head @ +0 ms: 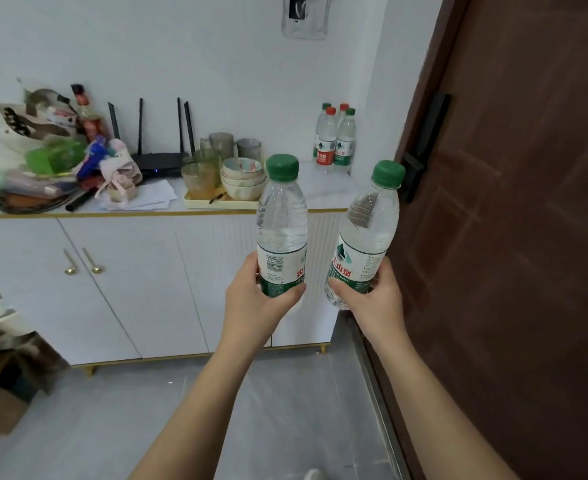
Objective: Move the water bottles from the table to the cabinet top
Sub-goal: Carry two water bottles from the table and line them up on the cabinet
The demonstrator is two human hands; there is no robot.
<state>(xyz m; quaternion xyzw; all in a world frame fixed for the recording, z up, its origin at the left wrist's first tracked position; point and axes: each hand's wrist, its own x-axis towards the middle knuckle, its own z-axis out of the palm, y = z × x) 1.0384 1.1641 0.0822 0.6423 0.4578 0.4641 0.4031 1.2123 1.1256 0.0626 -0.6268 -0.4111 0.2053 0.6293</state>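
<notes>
We hold one bottle in each hand, both in the air and not yet over the cabinet top (323,194). The left hand (261,299) has its fingers curled around the label of the upright left bottle (281,216). The right hand (372,299) grips the right bottle (368,230) low, and it tilts toward the door (528,237). Four bottles (334,143) already stand in the corner. We think that setting ours down too close may knock them over, or hit the bowls (242,178).
</notes>
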